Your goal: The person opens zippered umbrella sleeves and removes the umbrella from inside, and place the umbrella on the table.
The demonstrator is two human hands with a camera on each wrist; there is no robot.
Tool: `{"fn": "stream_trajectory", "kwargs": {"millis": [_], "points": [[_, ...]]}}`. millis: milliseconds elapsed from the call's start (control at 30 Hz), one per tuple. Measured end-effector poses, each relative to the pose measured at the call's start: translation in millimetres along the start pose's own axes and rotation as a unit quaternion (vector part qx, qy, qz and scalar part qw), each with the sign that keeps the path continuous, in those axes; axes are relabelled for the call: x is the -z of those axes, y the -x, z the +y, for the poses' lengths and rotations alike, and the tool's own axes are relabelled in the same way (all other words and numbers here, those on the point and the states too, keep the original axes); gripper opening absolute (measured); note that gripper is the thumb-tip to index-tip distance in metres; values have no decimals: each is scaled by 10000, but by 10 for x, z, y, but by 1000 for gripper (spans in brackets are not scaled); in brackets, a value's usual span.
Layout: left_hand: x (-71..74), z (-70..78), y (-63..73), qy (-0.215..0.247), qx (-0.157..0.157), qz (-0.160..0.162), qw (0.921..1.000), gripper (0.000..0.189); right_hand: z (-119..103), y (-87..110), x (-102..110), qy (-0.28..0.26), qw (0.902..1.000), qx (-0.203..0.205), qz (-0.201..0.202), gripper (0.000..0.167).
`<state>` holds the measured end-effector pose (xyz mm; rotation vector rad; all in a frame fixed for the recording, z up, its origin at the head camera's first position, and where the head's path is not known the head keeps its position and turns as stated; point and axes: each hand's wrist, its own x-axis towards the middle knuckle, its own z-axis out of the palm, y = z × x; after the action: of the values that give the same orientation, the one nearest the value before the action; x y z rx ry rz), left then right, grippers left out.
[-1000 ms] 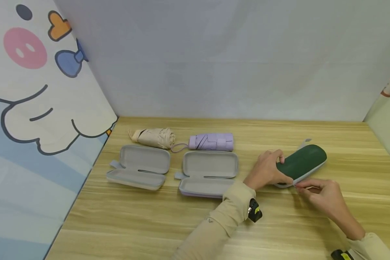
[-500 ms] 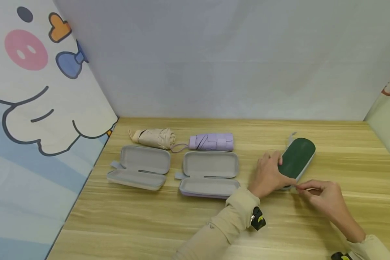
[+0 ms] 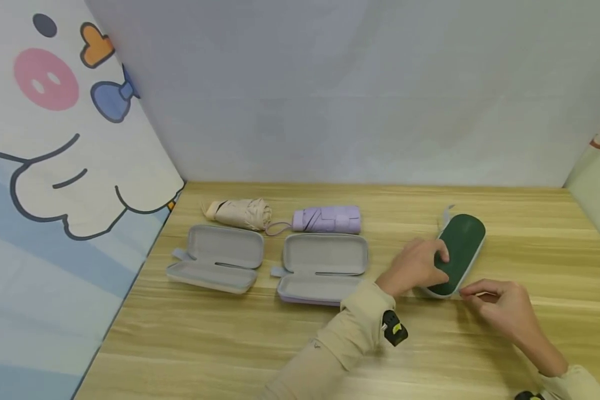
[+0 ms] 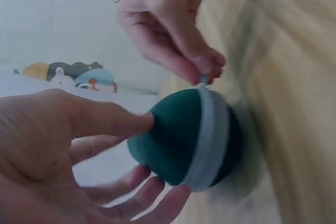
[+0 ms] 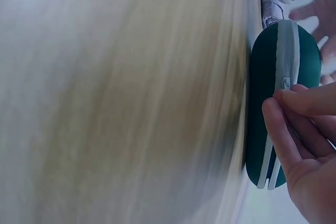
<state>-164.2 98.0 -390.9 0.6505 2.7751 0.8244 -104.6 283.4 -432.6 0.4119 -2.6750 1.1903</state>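
Observation:
A green zip case [image 3: 461, 250] with a pale zipper band lies at the right of the table. My right hand [image 3: 505, 308] pinches the zipper pull [image 5: 285, 83] at the case's side. In the right wrist view, the zipper band is joined above the slider and parted below it. My left hand [image 3: 415, 266] is at the case's near left end, thumb and fingers spread apart over its top. In the left wrist view, the fingertips [image 4: 149, 123] lie at the green shell without closing round it.
Two open cases with grey linings, one cream [image 3: 212, 276] and one purple [image 3: 320, 303], stand left of the hands. Behind them lie a beige folded umbrella [image 3: 242, 214] and a purple folded umbrella [image 3: 332, 219]. A grey wall [image 3: 350, 100] borders the wooden table [image 3: 230, 344].
The green case has turned to point more away from me. My left hand has loosened its hold and drawn back slightly left. The right hand stays at the zipper pull.

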Motion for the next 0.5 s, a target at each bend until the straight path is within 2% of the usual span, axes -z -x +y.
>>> {"fn": "stream_trajectory", "kwargs": {"millis": [67,167,300,433,500], "points": [[66,10,-59,-50,-382,-312,9988,25,9,-3,13,26,10000,21,-35,15],[121,24,-135,-293,-979,-568,9931,37,16,-12,24,115,9998,44,-124,16],[115,15,-212,-1011,-1586,-815,9788,41,9,-30,33,222,9995,-4,-204,17],[81,7,-247,-1635,-1815,-918,9653,39,-4,-45,51,223,9994,-56,-264,17],[73,21,-251,-1844,-1832,-932,9611,39,-4,-51,67,237,9993,-64,-285,17]]}}
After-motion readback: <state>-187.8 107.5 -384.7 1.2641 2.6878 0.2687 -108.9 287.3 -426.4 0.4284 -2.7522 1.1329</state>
